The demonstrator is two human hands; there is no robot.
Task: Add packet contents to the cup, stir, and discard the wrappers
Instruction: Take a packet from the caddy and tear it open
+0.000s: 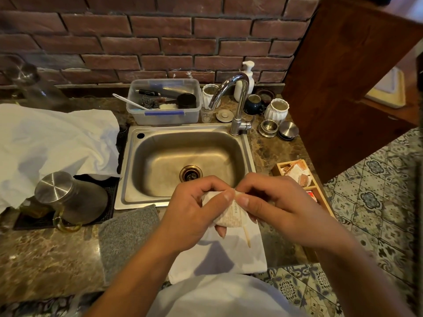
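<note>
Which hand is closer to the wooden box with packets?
Right. The right hand is just beside the wooden box, at its near-left side; the left hand is farther left, beyond the packet.

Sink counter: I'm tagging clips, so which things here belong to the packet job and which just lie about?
In use: packet, pinched by left hand and right hand; wooden stirrer; box of packets.
Lying about: sink, tap, plastic tub, grey cloth, steel lid.

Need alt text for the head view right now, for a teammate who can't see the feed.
Both hands, left hand and right hand, pinch the top edge of a small white packet in front of a steel sink; a thin wooden stick pokes out beneath it. A white cloth lies below on the marble counter, and a wooden box of sachets sits to the right.
</note>
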